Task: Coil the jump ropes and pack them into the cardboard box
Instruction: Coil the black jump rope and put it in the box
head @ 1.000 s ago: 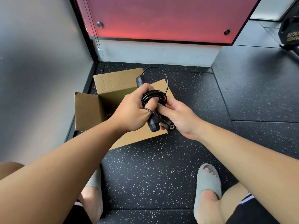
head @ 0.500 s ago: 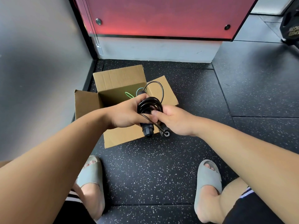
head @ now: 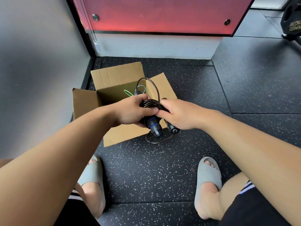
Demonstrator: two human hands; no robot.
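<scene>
Jump rope (head: 150, 104) coiled; L hand (head: 132, 111), R hand (head: 179, 115): closed grip round it; over cardboard box (head: 114, 75).

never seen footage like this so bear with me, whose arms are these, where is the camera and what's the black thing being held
No machine here: a person wears one camera on the head, looking down at their own arms. The left hand and right hand together grip a black jump rope, its cord wound round the handles, one loop hanging loose below. Beyond, on the speckled floor, stands an open cardboard box with green cord inside. The grey slippers are on the person's feet.
</scene>
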